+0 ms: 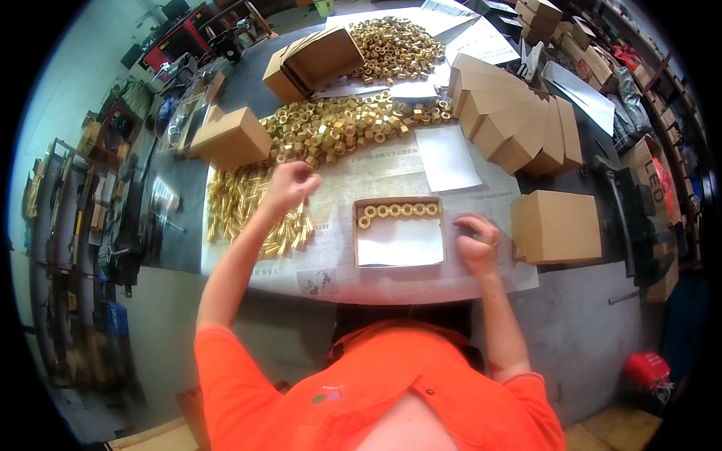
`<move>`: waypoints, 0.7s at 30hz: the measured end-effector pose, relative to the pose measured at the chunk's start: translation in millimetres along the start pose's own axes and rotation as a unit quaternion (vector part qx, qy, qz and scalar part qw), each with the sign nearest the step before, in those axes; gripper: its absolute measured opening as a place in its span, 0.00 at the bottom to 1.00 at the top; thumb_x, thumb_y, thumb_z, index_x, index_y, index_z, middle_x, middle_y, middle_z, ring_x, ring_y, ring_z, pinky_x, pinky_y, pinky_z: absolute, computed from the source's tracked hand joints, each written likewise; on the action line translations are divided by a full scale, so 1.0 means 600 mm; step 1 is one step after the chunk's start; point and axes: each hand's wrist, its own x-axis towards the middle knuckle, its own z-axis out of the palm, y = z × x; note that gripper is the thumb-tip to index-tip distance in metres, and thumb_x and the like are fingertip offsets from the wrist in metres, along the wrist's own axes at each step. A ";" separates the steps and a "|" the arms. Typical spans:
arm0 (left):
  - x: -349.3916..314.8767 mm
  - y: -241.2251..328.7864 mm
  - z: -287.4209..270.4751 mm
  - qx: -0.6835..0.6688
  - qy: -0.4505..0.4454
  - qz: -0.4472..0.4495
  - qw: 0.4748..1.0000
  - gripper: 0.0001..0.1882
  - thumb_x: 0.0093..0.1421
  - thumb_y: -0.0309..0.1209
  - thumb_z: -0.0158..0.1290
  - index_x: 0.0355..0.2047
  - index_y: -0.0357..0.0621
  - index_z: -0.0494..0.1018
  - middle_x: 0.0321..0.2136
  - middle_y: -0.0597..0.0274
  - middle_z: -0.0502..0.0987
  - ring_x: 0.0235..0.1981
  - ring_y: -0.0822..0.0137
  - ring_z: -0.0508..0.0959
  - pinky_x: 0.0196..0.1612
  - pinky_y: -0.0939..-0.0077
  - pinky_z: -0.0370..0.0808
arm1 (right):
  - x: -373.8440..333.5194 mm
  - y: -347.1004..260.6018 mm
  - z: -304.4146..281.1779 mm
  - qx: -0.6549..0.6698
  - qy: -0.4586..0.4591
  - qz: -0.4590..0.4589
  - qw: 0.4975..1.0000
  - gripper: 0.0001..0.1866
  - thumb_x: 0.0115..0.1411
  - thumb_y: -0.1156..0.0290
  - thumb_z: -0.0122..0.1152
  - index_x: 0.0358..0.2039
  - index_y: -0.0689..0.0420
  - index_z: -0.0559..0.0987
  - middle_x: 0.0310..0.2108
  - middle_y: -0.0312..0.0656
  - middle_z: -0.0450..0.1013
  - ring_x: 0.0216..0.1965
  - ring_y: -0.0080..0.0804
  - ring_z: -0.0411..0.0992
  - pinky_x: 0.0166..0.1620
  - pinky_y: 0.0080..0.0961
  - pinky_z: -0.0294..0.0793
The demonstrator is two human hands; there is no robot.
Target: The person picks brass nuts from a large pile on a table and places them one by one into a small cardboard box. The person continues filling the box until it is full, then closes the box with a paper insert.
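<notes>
From where I stand, the left hand [293,184] hangs over the near edge of the brass nuts [338,129], fingers curled in narrow; can't tell if a nut is inside. The right hand [477,239] is loosely curled just beside the right wall of the small open box [356,244], apart from it; can't tell if it holds anything either.

The nuts lie in a loose heap beyond the left hand, plus seven in the box: a row of six [394,210] along the far wall and one below its left end. They look solid, so likely dense for their size, rigid, hard to break, maybe slick (that shine looks smooth). Best grip, I'd judge: thumb and fingertip across opposite flats, or the rim of the hole.

The box looks like thin card, light, likely to bend if squeezed; take it by opposite walls. Its white lining [400,246] probably slides easily.

Farther out: slim gold-coloured pieces [229,203] at left (likely rolling if nudged), newspaper [361,180] underneath, a closed brown carton [560,225] at right.
</notes>
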 end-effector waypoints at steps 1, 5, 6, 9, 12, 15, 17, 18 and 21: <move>-0.007 0.026 0.007 -0.118 -0.049 -0.047 0.991 0.13 0.53 0.32 0.53 0.35 0.34 0.74 0.20 0.56 0.76 0.16 0.67 0.76 0.19 0.72 0.73 | 0.000 0.000 0.000 0.001 -0.004 0.002 1.000 0.13 0.39 0.77 0.51 0.28 0.62 0.78 0.31 0.48 0.75 0.34 0.43 0.73 0.39 0.28 0.72; -0.042 0.112 0.056 -0.145 -0.198 -0.067 0.967 0.09 0.60 0.27 0.50 0.37 0.32 0.70 0.17 0.59 0.74 0.14 0.74 0.73 0.13 0.80 0.69 | -0.001 -0.002 -0.004 -0.004 -0.007 0.012 1.000 0.13 0.39 0.77 0.51 0.28 0.62 0.78 0.32 0.48 0.75 0.34 0.43 0.74 0.39 0.27 0.72; -0.047 0.132 0.070 -0.099 -0.218 -0.040 0.970 0.09 0.60 0.28 0.49 0.38 0.33 0.70 0.17 0.59 0.74 0.15 0.73 0.74 0.15 0.78 0.70 | -0.001 -0.004 -0.005 -0.004 -0.005 0.011 1.000 0.13 0.39 0.76 0.51 0.28 0.62 0.78 0.32 0.48 0.75 0.34 0.43 0.74 0.40 0.28 0.72; -0.052 0.133 0.126 0.004 -0.219 0.172 0.960 0.09 0.61 0.29 0.48 0.38 0.35 0.70 0.18 0.55 0.75 0.19 0.65 0.76 0.23 0.69 0.72 | -0.001 -0.006 -0.005 -0.003 -0.002 0.013 1.000 0.13 0.39 0.76 0.52 0.28 0.62 0.78 0.32 0.48 0.75 0.35 0.42 0.74 0.41 0.28 0.72; -0.049 0.146 0.158 0.118 -0.296 0.197 0.927 0.09 0.60 0.31 0.49 0.37 0.38 0.69 0.25 0.47 0.76 0.29 0.48 0.77 0.33 0.56 0.71 | -0.001 -0.003 -0.005 0.000 -0.007 0.021 1.000 0.13 0.39 0.76 0.52 0.28 0.62 0.78 0.32 0.49 0.75 0.36 0.42 0.73 0.42 0.28 0.72; -0.041 0.130 0.179 0.158 -0.305 0.213 0.915 0.09 0.59 0.32 0.49 0.37 0.41 0.70 0.23 0.49 0.76 0.29 0.47 0.77 0.33 0.54 0.71 | -0.001 -0.002 -0.004 0.003 -0.004 0.017 1.000 0.14 0.39 0.76 0.52 0.28 0.62 0.78 0.32 0.49 0.75 0.36 0.43 0.73 0.42 0.29 0.72; -0.039 0.128 0.181 0.176 -0.289 0.198 0.920 0.08 0.58 0.31 0.50 0.37 0.42 0.71 0.21 0.50 0.76 0.28 0.47 0.77 0.32 0.54 0.71 | -0.001 -0.001 -0.004 -0.001 -0.007 0.012 1.000 0.14 0.38 0.76 0.52 0.28 0.63 0.78 0.32 0.49 0.75 0.36 0.43 0.73 0.42 0.29 0.72; -0.038 0.134 0.179 0.257 -0.248 0.204 0.911 0.07 0.56 0.32 0.52 0.35 0.45 0.72 0.20 0.54 0.76 0.25 0.49 0.77 0.29 0.55 0.72 | -0.001 -0.001 -0.003 0.002 -0.005 0.013 1.000 0.14 0.38 0.76 0.52 0.28 0.63 0.78 0.32 0.49 0.75 0.36 0.43 0.73 0.42 0.29 0.72; -0.043 0.126 0.178 0.309 -0.175 0.234 0.905 0.07 0.56 0.34 0.52 0.31 0.46 0.72 0.19 0.57 0.76 0.23 0.53 0.78 0.25 0.58 0.72 | -0.002 0.001 -0.001 0.009 -0.001 0.015 1.000 0.14 0.38 0.76 0.52 0.28 0.63 0.78 0.33 0.49 0.75 0.36 0.43 0.73 0.42 0.29 0.72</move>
